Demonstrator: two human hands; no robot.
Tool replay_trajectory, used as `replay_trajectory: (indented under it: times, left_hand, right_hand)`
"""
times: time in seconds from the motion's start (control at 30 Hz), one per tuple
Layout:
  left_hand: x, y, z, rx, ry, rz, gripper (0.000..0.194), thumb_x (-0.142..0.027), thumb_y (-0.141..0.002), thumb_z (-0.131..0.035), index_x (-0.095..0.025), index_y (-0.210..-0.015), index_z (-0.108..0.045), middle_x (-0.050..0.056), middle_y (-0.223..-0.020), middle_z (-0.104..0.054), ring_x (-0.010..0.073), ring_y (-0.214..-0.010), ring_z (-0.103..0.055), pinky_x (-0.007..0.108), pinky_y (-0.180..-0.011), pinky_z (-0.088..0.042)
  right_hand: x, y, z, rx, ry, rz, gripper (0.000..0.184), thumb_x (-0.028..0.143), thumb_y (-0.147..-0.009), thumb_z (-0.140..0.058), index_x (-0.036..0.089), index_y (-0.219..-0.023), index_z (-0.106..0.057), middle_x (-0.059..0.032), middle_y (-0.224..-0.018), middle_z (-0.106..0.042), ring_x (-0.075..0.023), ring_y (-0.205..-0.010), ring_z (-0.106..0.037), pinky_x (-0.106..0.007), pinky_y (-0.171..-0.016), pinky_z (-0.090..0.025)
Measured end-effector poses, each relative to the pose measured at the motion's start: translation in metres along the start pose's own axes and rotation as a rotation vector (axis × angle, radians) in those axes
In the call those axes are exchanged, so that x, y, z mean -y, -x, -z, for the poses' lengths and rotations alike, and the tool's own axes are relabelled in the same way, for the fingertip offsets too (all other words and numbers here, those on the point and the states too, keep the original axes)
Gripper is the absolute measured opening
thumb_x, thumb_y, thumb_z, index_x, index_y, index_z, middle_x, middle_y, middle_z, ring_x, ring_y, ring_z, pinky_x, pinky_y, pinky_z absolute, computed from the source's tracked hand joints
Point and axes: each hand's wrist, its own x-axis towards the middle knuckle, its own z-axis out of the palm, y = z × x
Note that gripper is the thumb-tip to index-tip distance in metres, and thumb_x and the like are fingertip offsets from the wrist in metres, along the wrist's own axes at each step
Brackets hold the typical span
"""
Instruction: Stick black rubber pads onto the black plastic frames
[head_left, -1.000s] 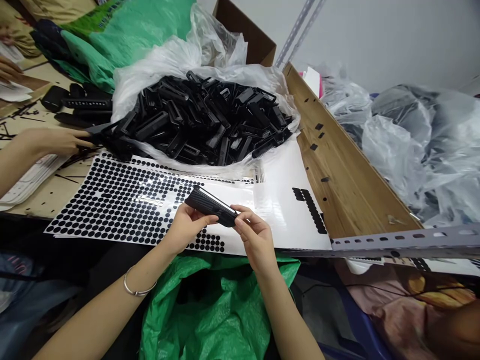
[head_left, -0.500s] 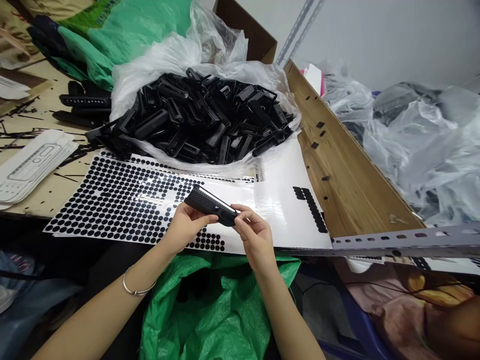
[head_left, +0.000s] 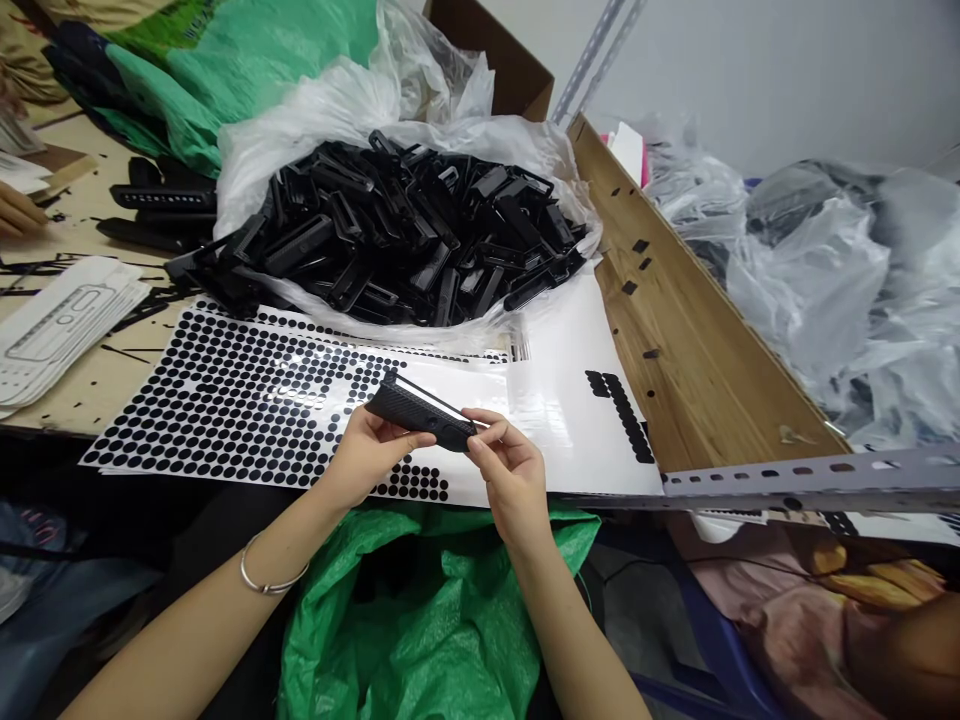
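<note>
A long black plastic casing (head_left: 421, 415) with a woven-looking texture is held slantwise between my hands. My left hand (head_left: 367, 455) has its thumb across the near face and its fingers curled behind the left part. My right hand (head_left: 510, 465) pinches the right end with thumb and fingertips. Beneath lie white sheets with rows of round black stickers (head_left: 247, 400). Beyond the hands, a clear plastic bag (head_left: 300, 125) is opened wide around a heap of similar black casings (head_left: 405, 230).
A green woven sack (head_left: 442, 620) gapes below the table edge. To the right runs a wooden board (head_left: 675, 340) with a perforated metal rail (head_left: 757, 478). Flat white cards (head_left: 71, 320) are stacked at left, near another person's hand (head_left: 19, 210). Another person sits at lower right.
The casing has rolled slightly in my fingers, and the shiny spot on its face has dulled. Another person's hand has come into view at the left edge.
</note>
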Motion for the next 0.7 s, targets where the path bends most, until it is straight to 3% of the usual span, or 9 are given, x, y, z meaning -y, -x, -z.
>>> replay_trajectory:
  times: [0.3,0.7]
  left_hand:
    - [-0.0036,0.0010,-0.0014,0.030,-0.035,0.000,0.021,-0.013,-0.053,-0.086,-0.019,-0.069,-0.074,-0.001,-0.072,-0.076,0.0148,-0.073,-0.070,0.022,-0.069,-0.057]
    - [-0.0045,0.0011,0.0002,0.031,-0.118,-0.043,0.022,-0.019,-0.053,-0.087,-0.019,-0.069,-0.072,0.002,-0.073,-0.075,0.0195,-0.074,-0.070,0.030,-0.070,-0.058]
  right_hand:
    - [-0.0006,0.0021,-0.0013,0.003,0.015,0.056,0.019,0.031,-0.076,-0.073,0.020,-0.066,-0.060,-0.0072,-0.110,-0.067,-0.0239,-0.103,-0.062,-0.041,-0.092,-0.048]
    - [0.0006,0.0034,-0.0034,-0.025,0.034,0.059,0.021,0.033,-0.075,-0.074,0.021,-0.066,-0.060,-0.0075,-0.107,-0.068,-0.0241,-0.100,-0.062,-0.042,-0.091,-0.049]
